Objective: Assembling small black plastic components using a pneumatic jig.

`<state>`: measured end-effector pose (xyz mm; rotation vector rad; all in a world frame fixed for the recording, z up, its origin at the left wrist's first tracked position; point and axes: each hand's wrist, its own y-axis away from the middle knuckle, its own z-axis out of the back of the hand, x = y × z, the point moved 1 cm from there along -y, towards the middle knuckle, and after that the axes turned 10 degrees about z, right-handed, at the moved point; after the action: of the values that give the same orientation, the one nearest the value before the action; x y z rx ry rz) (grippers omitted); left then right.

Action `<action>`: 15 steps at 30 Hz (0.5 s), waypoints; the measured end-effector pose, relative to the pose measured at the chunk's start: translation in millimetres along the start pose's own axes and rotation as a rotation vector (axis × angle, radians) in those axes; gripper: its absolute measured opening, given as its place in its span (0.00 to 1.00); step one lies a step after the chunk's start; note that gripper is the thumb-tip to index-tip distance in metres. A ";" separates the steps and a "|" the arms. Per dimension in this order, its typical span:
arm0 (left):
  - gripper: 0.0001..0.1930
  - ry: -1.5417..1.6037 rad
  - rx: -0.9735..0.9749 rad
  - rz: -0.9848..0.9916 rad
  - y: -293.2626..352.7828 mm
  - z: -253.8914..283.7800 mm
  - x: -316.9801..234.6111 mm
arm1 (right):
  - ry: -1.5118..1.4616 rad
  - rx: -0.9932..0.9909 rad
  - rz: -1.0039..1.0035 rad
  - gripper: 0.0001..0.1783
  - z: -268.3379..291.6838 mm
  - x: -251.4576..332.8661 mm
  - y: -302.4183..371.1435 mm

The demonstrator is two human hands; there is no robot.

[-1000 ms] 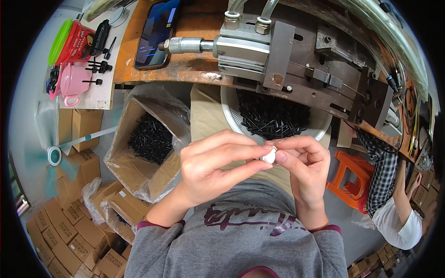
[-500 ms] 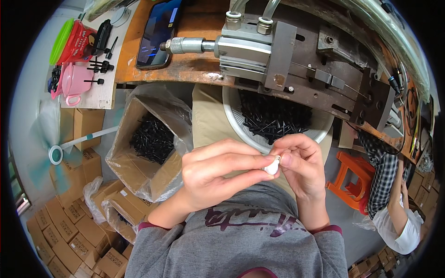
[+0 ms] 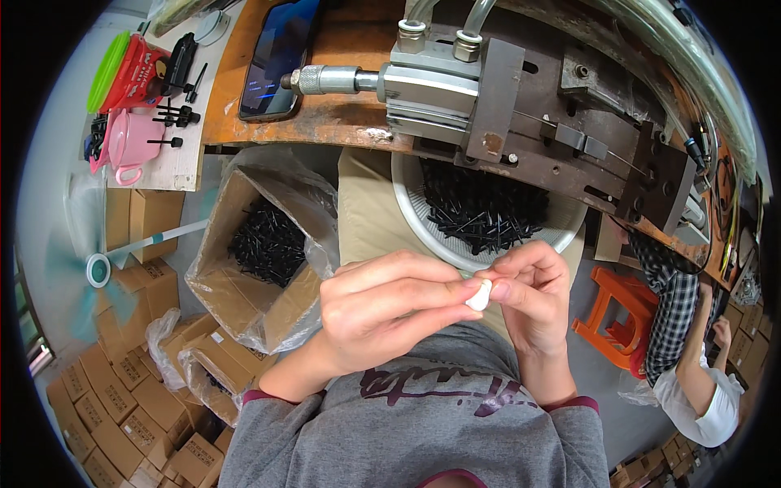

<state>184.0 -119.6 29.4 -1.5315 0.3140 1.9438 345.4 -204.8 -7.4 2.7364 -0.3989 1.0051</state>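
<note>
In front of my chest, both hands meet around a small white rounded piece [image 3: 479, 296], smooth and glossy. My left hand [image 3: 390, 305] pinches it between thumb and fingers. From the other side my right hand [image 3: 533, 293] closes thumb and forefinger on its edge. The fingertips cover much of the piece, so its kind cannot be made out. Just beyond my hands, a white plastic basket [image 3: 413, 221] holds many thin black parts [image 3: 480, 207].
A metal pneumatic fixture [image 3: 431, 89] sits on the wooden bench, with a phone [image 3: 277, 61] beside it. To the left stand an open carton [image 3: 220, 281] of black parts and a fan [image 3: 98, 271]. An orange stool [image 3: 614, 317] and another person [image 3: 691, 390] are at right.
Both hands stay in nearly the same place; the fingers have shifted slightly on the white piece, which looks turned a little. At right, the other person's hand has moved.
</note>
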 end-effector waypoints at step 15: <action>0.14 0.904 0.070 0.475 7.9 -7.7 24.1 | 0.508 0.030 0.221 0.10 -19.7 13.3 -4.5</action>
<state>182.3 -121.9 3.1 -2.3648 1.1937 1.3808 344.6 -197.6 15.7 2.3690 -0.6006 1.7113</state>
